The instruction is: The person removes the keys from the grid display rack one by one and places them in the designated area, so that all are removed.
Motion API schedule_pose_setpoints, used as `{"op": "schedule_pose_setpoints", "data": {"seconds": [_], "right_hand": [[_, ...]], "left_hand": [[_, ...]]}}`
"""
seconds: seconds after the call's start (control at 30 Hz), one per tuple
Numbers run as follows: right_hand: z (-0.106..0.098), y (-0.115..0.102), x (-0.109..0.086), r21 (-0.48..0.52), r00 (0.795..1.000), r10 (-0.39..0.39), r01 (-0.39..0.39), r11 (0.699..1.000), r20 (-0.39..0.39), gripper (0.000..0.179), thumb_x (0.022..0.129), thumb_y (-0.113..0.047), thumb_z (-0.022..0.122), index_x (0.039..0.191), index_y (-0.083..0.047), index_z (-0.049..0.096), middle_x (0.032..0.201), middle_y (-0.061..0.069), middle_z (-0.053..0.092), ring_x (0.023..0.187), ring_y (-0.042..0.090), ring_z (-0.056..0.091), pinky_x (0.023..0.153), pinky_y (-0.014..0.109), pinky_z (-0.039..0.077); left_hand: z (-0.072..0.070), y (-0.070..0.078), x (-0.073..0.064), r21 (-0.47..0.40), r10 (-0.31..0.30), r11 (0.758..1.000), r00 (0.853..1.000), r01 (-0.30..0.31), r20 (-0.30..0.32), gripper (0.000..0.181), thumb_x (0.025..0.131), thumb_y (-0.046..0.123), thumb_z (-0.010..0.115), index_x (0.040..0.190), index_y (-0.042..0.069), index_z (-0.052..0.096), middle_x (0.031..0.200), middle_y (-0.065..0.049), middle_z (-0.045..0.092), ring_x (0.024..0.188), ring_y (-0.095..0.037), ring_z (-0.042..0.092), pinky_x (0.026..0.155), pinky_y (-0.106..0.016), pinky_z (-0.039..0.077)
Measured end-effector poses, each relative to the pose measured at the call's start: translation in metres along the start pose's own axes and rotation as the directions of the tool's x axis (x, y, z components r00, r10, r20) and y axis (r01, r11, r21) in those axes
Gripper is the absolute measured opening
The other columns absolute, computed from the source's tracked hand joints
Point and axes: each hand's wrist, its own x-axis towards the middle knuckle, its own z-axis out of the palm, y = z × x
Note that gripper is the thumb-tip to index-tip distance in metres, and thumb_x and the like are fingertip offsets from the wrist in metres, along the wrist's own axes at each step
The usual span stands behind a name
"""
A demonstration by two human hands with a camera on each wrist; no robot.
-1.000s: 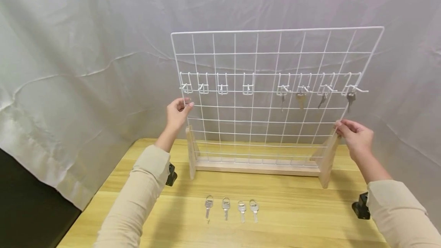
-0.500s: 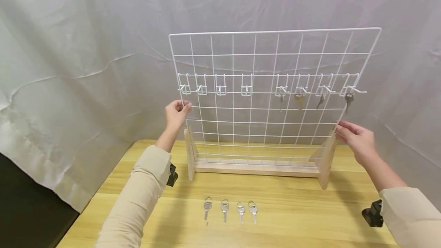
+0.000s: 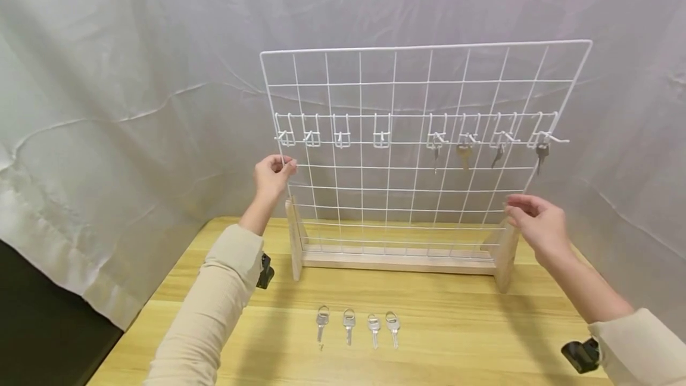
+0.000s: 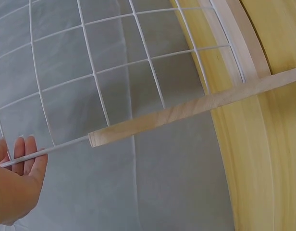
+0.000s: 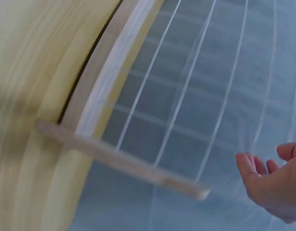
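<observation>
A white wire grid panel (image 3: 426, 47) stands upright in a wooden stand (image 3: 396, 263). My left hand (image 3: 272, 176) holds its left edge wire above the wooden upright; in the left wrist view, the fingers (image 4: 30, 147) curl around that wire. My right hand (image 3: 540, 225) is beside the right upright, fingers loosely bent; in the right wrist view it is apart from the grid and holds nothing. Several white hooks (image 3: 382, 137) line one row of the grid. Keys hang from the hooks on the right half, among them a dark key (image 3: 542, 151) and a brass-toned key (image 3: 464, 152).
Several silver keys with rings, including one key (image 3: 349, 319), lie in a row on the wooden table (image 3: 455, 326) before the stand. Behind the grid hangs a grey curtain (image 3: 161, 76). A black wrist camera (image 3: 581, 355) sits under the right sleeve.
My right hand has let go of the grid's right edge and moved slightly down and toward the left. My left hand stays on the left edge.
</observation>
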Motion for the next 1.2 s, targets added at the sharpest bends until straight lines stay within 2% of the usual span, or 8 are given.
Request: {"op": "schedule_pose_setpoints", "data": {"seconds": [0.13, 0.23, 0.3, 0.33, 0.43, 0.53, 0.83, 1.2], "right_hand": [[0.016, -0.019, -0.008, -0.064, 0.988, -0.128, 0.133, 0.989, 0.082, 0.013, 0.091, -0.01, 0.057, 0.101, -0.013, 0.064, 0.082, -0.032, 0.058, 0.075, -0.015, 0.056, 0.068, 0.005, 0.049], [0.027, -0.035, -0.01, -0.167, 0.971, -0.198, 0.218, 0.961, 0.133, 0.034, 0.092, -0.017, 0.057, 0.119, 0.004, 0.056, 0.097, -0.012, 0.067, 0.082, -0.02, 0.053, 0.073, 0.001, 0.045], [0.034, -0.045, -0.009, -0.206, 0.96, -0.231, 0.261, 0.943, 0.157, 0.039, 0.092, -0.02, 0.057, 0.122, 0.005, 0.054, 0.102, -0.012, 0.065, 0.085, -0.021, 0.051, 0.076, -0.001, 0.042], [0.038, -0.049, -0.008, -0.206, 0.956, -0.243, 0.274, 0.939, 0.163, 0.039, 0.093, -0.02, 0.057, 0.122, 0.005, 0.053, 0.106, -0.003, 0.066, 0.085, -0.021, 0.05, 0.077, -0.002, 0.042], [0.048, -0.062, -0.003, -0.181, 0.954, -0.258, 0.283, 0.942, 0.153, 0.039, 0.093, -0.019, 0.056, 0.123, 0.005, 0.053, 0.112, 0.011, 0.065, 0.085, -0.019, 0.05, 0.076, -0.002, 0.042], [0.056, -0.075, 0.004, -0.163, 0.954, -0.275, 0.292, 0.942, 0.124, 0.039, 0.093, -0.019, 0.056, 0.123, 0.006, 0.053, 0.118, 0.026, 0.059, 0.084, -0.018, 0.05, 0.075, -0.001, 0.042], [0.076, -0.098, 0.019, -0.175, 0.939, -0.337, 0.343, 0.923, 0.068, 0.043, 0.089, -0.012, 0.061, 0.125, 0.008, 0.05, 0.116, 0.027, 0.061, 0.077, -0.021, 0.046, 0.071, -0.003, 0.041], [0.098, -0.101, 0.026, -0.111, 0.959, -0.274, 0.264, 0.958, -0.078, 0.033, 0.089, -0.009, 0.061, 0.117, 0.006, 0.055, 0.107, 0.026, 0.064, 0.069, -0.016, 0.049, 0.065, 0.0, 0.042]], "left_hand": [[-0.001, 0.001, -0.001, 0.015, -0.004, 1.0, 1.0, 0.003, 0.006, 0.017, 0.087, 0.01, 0.064, 0.095, -0.005, 0.062, 0.078, -0.008, 0.069, 0.059, 0.004, 0.055, 0.062, -0.01, 0.045], [-0.001, 0.002, -0.001, 0.03, -0.011, 0.999, 1.0, 0.01, 0.012, 0.018, 0.087, 0.011, 0.063, 0.096, -0.005, 0.062, 0.086, -0.015, 0.07, 0.067, -0.008, 0.064, 0.063, -0.01, 0.046], [-0.001, 0.002, -0.002, 0.031, -0.015, 0.999, 1.0, 0.015, 0.012, 0.018, 0.087, 0.011, 0.063, 0.096, -0.005, 0.063, 0.089, -0.017, 0.07, 0.077, -0.02, 0.068, 0.063, -0.01, 0.046], [-0.002, 0.002, -0.002, 0.029, -0.012, 1.0, 1.0, 0.011, 0.012, 0.018, 0.087, 0.011, 0.063, 0.096, -0.005, 0.063, 0.089, -0.018, 0.07, 0.078, -0.021, 0.068, 0.063, -0.009, 0.046], [-0.003, 0.002, -0.003, 0.034, -0.001, 0.999, 1.0, 0.001, 0.008, 0.017, 0.087, 0.011, 0.063, 0.095, -0.005, 0.063, 0.084, -0.015, 0.07, 0.074, -0.018, 0.068, 0.061, -0.009, 0.045], [-0.004, 0.004, -0.004, 0.048, 0.009, 0.999, 1.0, -0.01, 0.007, 0.017, 0.087, 0.011, 0.064, 0.094, -0.005, 0.063, 0.083, -0.014, 0.07, 0.061, 0.0, 0.058, 0.06, -0.009, 0.044], [-0.005, 0.006, -0.003, 0.065, 0.001, 0.998, 1.0, -0.002, 0.025, 0.018, 0.087, 0.012, 0.063, 0.096, -0.004, 0.063, 0.091, -0.018, 0.07, 0.059, 0.006, 0.053, 0.062, -0.011, 0.045], [-0.004, 0.004, -0.003, 0.038, -0.01, 0.999, 1.0, 0.009, 0.022, 0.018, 0.088, 0.011, 0.062, 0.096, -0.005, 0.062, 0.097, -0.022, 0.068, 0.06, 0.005, 0.054, 0.063, -0.011, 0.046]]}}
